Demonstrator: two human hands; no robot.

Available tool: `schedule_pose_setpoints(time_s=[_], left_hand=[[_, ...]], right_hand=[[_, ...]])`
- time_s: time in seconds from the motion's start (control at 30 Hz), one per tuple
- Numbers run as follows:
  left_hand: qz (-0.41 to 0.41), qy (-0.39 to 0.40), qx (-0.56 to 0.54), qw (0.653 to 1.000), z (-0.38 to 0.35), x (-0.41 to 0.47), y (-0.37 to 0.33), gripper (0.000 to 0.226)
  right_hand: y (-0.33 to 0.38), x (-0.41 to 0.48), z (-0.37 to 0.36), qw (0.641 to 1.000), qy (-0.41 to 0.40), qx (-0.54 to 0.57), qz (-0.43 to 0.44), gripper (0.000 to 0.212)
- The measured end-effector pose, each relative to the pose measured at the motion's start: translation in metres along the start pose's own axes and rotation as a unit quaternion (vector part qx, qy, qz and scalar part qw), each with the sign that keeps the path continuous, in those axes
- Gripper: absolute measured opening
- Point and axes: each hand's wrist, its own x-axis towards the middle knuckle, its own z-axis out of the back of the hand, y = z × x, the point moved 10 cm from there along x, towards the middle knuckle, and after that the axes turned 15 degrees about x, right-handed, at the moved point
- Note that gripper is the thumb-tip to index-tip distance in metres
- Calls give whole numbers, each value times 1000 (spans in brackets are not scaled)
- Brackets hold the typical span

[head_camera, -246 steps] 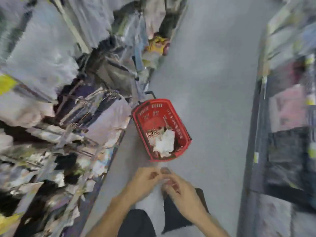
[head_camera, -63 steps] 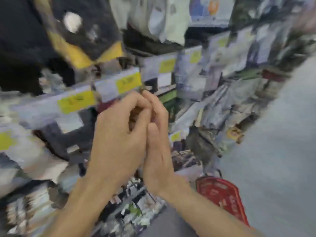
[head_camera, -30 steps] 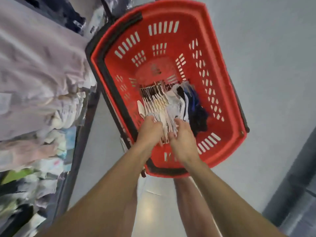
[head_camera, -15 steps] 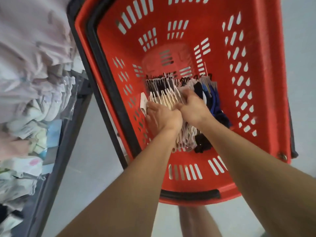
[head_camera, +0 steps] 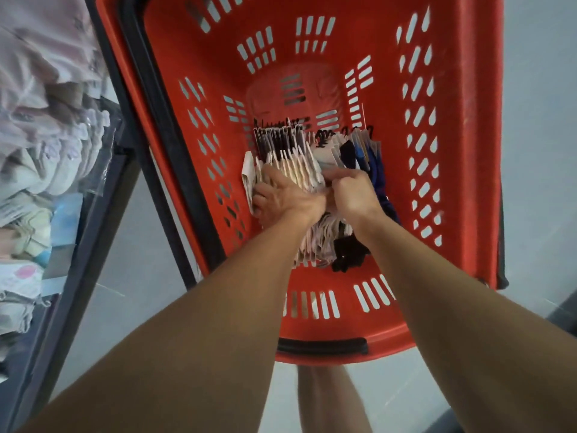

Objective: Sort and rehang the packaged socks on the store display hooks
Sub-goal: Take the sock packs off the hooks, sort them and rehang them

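Packaged socks: they lie in a fanned row on the bottom of the red basket. The pale packs are on the left and the dark and blue packs on the right. The hanger hooks all point at the far wall, which I take as deliberate, so that a bundle lifts out ready to slide onto a display hook.
Left hand: it is laid over the pale packs with its fingers curled round their left edge, grasping the bundle. I judge that it is squeezing the packs together so they come up as one kind.
Right hand: its fingers are bent and pinch into the row where pale meets dark. To me that looks like parting one sort from the other.
Step in hand: sorting inside the basket. Nothing has been lifted or hung yet.
Red basket: it stands on the grey floor with its black handle nearest me. It sits close beside the shelving, so I suppose the reach is short.
Shelf: to the left, it holds folded pale goods in clear bags. I see no display hooks from here.
Risk: as I judge it, a loose pinch would let the fan slip and mix the colours again, or tangle the hooks.
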Motion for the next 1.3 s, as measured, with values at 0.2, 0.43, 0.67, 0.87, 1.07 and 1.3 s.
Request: schedule_pose_setpoints(time_s=[0.2,0.43,0.67,0.87,1.07,1.3], left_hand=[[43,-49,-52,996,6,5,-2,115],[60,-42,-69,995,10,14,-9,116],[36,-55,-111,992,22,22,4,112],[-8,-122,-138,983,41,-19,11,118],[-113,-197,-175,958,80,-99,14,113],[-252,-160,-312,902,152,-193,39,117]], right_hand=[[-5,8,-1,999,18,27,-8,32],[-13,7,-4,998,44,43,-7,44],[-15,-4,-5,994,18,104,-12,48],[-6,-20,11,996,15,91,5,40],[14,-61,13,993,73,93,14,50],[101,-157,25,956,262,35,123,89]])
